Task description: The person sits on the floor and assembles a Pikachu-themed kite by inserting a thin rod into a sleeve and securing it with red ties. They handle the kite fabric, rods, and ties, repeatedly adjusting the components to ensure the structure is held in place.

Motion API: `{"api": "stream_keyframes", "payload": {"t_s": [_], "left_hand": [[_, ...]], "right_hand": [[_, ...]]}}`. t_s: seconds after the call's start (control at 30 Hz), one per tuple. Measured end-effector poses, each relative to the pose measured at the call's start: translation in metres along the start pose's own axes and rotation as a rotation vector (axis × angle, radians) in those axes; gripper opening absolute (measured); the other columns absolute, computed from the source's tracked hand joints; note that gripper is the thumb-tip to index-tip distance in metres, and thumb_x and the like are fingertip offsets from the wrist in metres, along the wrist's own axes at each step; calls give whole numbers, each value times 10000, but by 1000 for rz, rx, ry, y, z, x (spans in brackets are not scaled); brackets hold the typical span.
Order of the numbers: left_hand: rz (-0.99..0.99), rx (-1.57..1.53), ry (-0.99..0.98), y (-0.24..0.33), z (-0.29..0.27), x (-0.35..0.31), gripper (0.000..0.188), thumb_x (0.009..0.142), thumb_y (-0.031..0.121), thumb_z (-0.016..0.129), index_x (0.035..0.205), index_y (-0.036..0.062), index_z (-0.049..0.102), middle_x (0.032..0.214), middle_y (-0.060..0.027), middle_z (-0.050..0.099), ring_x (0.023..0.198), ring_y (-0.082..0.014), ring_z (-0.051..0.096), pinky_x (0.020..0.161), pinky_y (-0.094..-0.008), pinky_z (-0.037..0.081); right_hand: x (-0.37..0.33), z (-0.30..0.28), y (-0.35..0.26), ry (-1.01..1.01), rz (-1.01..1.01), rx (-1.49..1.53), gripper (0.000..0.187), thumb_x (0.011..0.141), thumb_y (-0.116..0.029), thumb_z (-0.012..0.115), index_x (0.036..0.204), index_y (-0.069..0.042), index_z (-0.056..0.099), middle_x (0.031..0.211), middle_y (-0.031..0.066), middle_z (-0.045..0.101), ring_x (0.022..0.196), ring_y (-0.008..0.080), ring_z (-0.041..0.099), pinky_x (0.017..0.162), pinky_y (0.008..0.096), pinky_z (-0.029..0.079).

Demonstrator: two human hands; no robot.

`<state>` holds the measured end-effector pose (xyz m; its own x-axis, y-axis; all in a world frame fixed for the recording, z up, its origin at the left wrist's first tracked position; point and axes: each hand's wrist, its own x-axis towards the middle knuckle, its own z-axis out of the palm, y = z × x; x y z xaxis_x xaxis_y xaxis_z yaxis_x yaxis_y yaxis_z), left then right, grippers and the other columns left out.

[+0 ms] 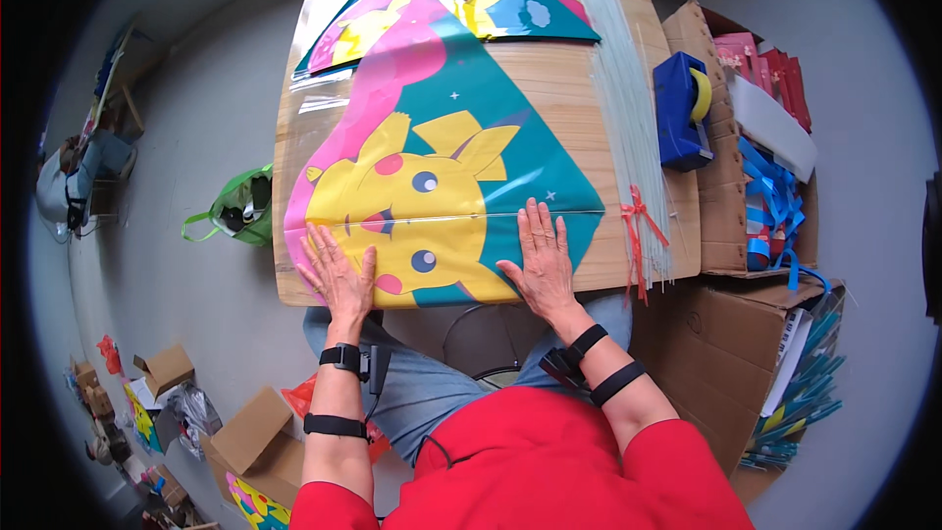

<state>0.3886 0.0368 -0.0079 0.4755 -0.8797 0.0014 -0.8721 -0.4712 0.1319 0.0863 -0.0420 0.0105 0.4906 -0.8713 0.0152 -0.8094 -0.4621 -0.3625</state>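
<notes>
A printed plastic kite sheet (422, 137), showing a yellow cartoon character on teal and pink, lies spread on the wooden table (549, 74). Across it, from side to side, runs a thin pale rod or line (446, 217). My left hand (337, 270) rests on the sheet's lower left, fingers stretched out. On the lower right, my right hand (543, 257) lies with fingers extended, their tips by the pale line. Neither hand holds anything. Part of the sheet's lower edge hangs at the table's near side.
More folded printed sheets (530, 15) lie at the table's far side. Long pale rods (620, 88) with a red ribbon (640, 226) lie along the right. Beyond are a blue tape dispenser (679, 108) and cardboard boxes (721, 344). A green bag (242, 206) is at the left.
</notes>
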Motion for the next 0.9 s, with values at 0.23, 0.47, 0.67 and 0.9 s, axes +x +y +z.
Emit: {"api": "stream_keyframes", "payload": {"t_s": [0.23, 0.47, 0.67, 0.9], "left_hand": [[-1, 55, -3, 2, 3, 1, 807, 863, 540, 450, 1452, 103, 111, 1519, -108, 26, 1394, -322, -12, 1081, -547, -10], [-12, 42, -83, -2, -13, 0, 777, 875, 504, 456, 1453, 113, 114, 1520, -98, 18, 1394, -322, 2, 1080, -550, -21], [391, -66, 32, 63, -46, -6, 710, 831, 284, 601, 1418, 111, 240, 1489, -89, 186, 1384, -300, 99, 1102, -509, 24], [787, -461, -148, 214, -84, 5, 750, 754, 153, 685, 1393, 119, 294, 1368, -88, 393, 1330, -291, 249, 1096, -508, 98]], "right_hand": [[-27, -18, 68, 140, 247, -83, 772, 877, -488, 459, 1395, 32, 218, 1472, 174, 194, 1382, 298, 126, 1116, 453, 72], [-16, -29, 70, 463, 340, 184, 509, 860, -192, 562, 1291, 20, 394, 1336, 207, 412, 1260, 347, 364, 1038, 408, 304], [27, -56, 121, -5, 478, 468, 424, 697, -47, 653, 1109, -4, 566, 960, 121, 639, 861, 256, 616, 749, 348, 481], [31, -94, 113, -136, 573, 1270, 458, 710, 26, 694, 1135, 59, 529, 876, 82, 625, 795, 161, 618, 679, 266, 530]]}}
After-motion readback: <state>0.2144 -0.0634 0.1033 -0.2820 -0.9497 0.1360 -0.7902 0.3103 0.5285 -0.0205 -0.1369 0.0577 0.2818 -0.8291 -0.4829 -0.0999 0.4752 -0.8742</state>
